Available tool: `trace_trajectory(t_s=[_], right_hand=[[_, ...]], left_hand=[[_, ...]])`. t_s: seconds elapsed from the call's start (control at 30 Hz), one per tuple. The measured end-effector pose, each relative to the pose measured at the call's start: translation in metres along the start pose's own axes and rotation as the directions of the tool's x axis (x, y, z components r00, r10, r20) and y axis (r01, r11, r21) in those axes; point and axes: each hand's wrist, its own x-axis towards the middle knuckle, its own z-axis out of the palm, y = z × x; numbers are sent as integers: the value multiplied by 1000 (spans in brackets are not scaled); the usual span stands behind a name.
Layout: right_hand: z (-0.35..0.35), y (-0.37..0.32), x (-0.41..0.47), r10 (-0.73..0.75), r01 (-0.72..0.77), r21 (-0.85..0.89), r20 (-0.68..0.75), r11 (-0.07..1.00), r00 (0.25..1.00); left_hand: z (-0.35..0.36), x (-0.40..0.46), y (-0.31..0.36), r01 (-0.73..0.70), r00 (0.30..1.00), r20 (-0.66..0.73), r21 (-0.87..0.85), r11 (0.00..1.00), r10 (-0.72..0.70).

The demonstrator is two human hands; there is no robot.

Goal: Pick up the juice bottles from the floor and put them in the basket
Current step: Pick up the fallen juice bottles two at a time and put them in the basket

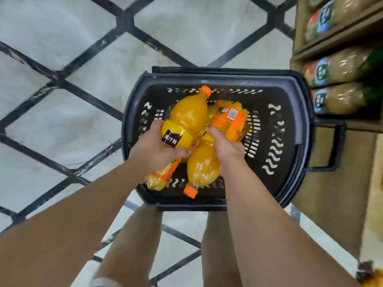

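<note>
A black plastic basket [275,83] stands on the floor in front of my legs. My left hand [154,149] is shut on an orange juice bottle [187,114] whose orange cap points away from me, over the basket's left half. My right hand [224,147] is shut on a second orange juice bottle [202,164], its cap pointing toward me at the basket's near wall and its orange label end [230,123] lying further in. The two bottles touch and cross in the middle. Part of another orange bottle [211,113] shows between them.
A wooden shelf unit [335,36] with rows of lying bottles stands right of the basket, close to its folded-down handle [336,146]. The floor [51,112] is pale tile with dark diagonal lines. An orange object [371,276] lies blurred at the bottom right corner.
</note>
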Motion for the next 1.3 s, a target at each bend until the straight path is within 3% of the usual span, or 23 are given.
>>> trace_trajectory(t_s=[0.13, 0.37, 0.53, 0.63, 0.9, 1.07, 1.3], right_hand=[[18, 9, 53, 18, -15, 53, -60, 998, 998], [24, 39, 125, -61, 50, -79, -131, 996, 990], [9, 42, 154, -119, 109, -189, -44, 976, 992], [-8, 28, 159, -139, 145, -232, 44, 962, 989], [-31, -5, 142, -208, 247, -435, 134, 866, 969], [-45, -25, 100, -257, 346, -609, 232, 714, 938], [-83, -62, 16, -308, 459, -757, 348, 466, 886]], left_hand=[[30, 53, -24, -20, 1000, 0, 79, 997, 20], [80, 125, -61, 46, 994, -98, 43, 998, -41], [107, 153, -64, 131, 978, -188, 222, 966, -89], [100, 159, -57, 196, 978, -115, 231, 953, -174], [56, 147, 2, -66, 998, 44, 596, 800, 50], [43, 110, 52, -217, 975, 188, 705, 675, 118], [31, 41, 117, -321, 947, 268, 767, 556, 177]])
